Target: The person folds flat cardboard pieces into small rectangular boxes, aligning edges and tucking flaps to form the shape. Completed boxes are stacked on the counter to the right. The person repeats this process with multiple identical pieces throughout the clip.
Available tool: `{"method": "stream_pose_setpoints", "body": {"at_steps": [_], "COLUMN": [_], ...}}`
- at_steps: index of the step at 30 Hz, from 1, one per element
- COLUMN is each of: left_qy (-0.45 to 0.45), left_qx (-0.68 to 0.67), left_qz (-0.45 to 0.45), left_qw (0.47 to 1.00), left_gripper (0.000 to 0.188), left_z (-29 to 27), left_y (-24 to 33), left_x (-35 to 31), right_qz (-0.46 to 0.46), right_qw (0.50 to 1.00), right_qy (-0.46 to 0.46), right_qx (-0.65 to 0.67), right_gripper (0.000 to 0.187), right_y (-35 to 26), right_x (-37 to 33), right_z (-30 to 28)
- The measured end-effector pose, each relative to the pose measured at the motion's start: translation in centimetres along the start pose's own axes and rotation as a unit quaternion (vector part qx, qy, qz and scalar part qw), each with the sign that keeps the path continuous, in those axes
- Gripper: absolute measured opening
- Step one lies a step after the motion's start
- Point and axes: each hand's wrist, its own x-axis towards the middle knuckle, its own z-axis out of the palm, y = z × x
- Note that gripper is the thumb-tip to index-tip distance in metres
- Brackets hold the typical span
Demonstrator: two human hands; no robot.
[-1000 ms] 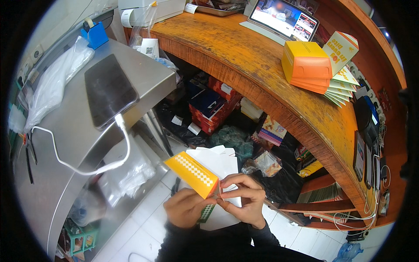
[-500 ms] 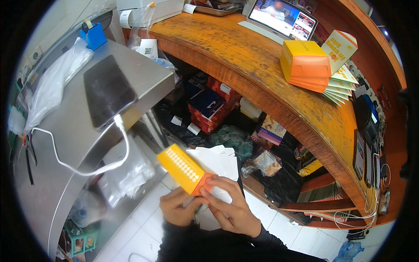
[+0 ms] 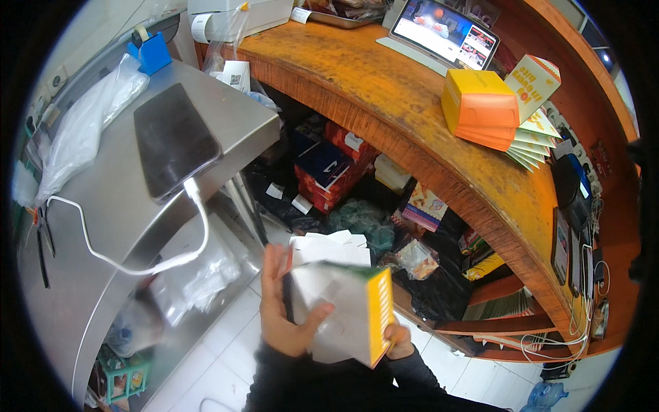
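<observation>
Cardboard box point(image 3: 347, 312), white with a yellow-orange edge, sits low in the view between both hands, above the white tiled floor point(image 3: 206, 357). Left hand point(image 3: 280, 309) clasps its left face, fingers spread and thumb pressed on the white panel; right hand point(image 3: 398, 340) pinches the lower right corner. Nearby, a dark phone point(image 3: 173, 139) with a white cable point(image 3: 137, 264) lies on the steel surface point(image 3: 96, 226).

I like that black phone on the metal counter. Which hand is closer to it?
Left. The left hand holds the carton's near side, below the phone; the right hand grips its far lower corner.
</observation>
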Motion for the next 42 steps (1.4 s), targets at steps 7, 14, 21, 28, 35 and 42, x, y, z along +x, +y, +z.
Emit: {"method": "stream_pose_setpoints", "body": {"at_steps": [7,14,21,28,35,42], "left_qy": [0.014,0.062,0.052,0.026,-0.026,-0.058], "left_qx": [-0.293,-0.229,-0.130,-0.108,-0.151,-0.147], "left_qz": [-0.220,-0.158,-0.116,-0.135,-0.145,-0.138], "left_qw": [0.930,0.958,0.983,0.985,0.977,0.978], "left_gripper": [0.054,0.058,0.063,0.067,0.070,0.073], "left_z": [-2.3,-1.2,-0.9,-1.2,-0.9,-0.6], "left_y": [-3.7,-3.3,-1.8,-1.8,-1.5,-0.5], "left_x": [-1.2,-0.8,-0.2,0.0,-0.2,-0.3], "right_qz": [-0.247,-0.163,-0.565,-0.514,-0.362,-0.438], "right_qw": [0.832,0.902,0.441,0.211,0.386,0.356], "right_qy": [-0.059,-0.173,0.147,0.413,0.474,0.462], "right_qx": [-0.493,-0.361,-0.682,-0.722,-0.704,-0.684], "right_gripper": [0.098,0.097,0.080,0.060,0.076,0.080], "right_y": [2.2,0.9,-13.0,-27.5,-26.7,-24.2], "right_x": [2.9,3.8,6.3,11.5,10.7,10.7], "right_z": [1.1,1.6,3.7,4.5,-1.3,-1.6]}}
